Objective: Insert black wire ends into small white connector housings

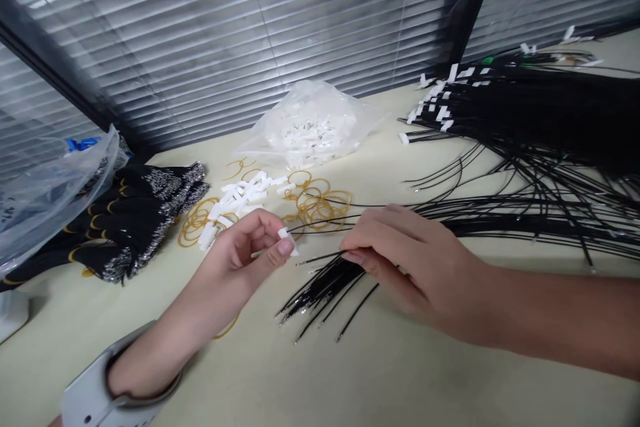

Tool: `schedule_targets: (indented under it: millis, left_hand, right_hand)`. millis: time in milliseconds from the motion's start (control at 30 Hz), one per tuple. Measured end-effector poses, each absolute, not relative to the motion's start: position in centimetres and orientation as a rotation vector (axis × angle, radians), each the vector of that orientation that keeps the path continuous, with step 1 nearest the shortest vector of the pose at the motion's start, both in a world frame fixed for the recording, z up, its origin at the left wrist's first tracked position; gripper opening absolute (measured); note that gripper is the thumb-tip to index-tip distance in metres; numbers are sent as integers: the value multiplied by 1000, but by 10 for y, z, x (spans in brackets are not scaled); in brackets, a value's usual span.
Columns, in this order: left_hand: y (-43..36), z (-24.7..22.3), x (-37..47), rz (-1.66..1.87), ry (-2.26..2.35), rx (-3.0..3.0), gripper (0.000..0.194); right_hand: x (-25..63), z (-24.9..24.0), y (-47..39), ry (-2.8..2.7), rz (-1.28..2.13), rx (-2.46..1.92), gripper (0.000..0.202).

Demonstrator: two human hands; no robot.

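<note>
Between the thumb and forefinger of my left hand (257, 250) is a small white connector housing (284, 233). My right hand (405, 257), fingertips pressed together, pinches a thin black wire (320, 258) whose bare metal-tipped end points left, just below the housing. Under that hand a loose bundle of black wires (330, 283) fans out on the table, metal terminals toward the left. Another black wire (320, 228) reaches close to the housing; whether it enters it I cannot tell. Behind my left hand lies a pile of white housings (245, 197).
Yellow rubber bands (325, 203) lie around the housing pile. A clear bag of white housings (315, 123) stands by the window blinds. Banded black wire bundles (140, 213) and a plastic bag (55, 193) are at left. Many wires with white connectors (540, 107) fill the right.
</note>
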State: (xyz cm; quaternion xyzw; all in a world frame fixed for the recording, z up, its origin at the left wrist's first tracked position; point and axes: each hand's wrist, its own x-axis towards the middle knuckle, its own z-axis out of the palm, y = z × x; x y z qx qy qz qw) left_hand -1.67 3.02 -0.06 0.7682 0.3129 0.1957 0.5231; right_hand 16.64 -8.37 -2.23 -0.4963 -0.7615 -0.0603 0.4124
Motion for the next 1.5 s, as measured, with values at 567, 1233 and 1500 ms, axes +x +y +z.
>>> schedule_targets:
  millis: [567, 1233, 1500]
  left_hand:
    - [28, -1, -14, 422, 650, 1971, 5]
    - [25, 1, -16, 305, 712, 1928, 5]
    - [20, 1, -15, 227, 739, 2069, 9]
  right_hand:
    - [167, -27, -83, -1810, 56, -1362, 8]
    - [168, -29, -84, -1897, -17, -1329, 12]
    - [170, -28, -82, -1984, 103, -1335, 12]
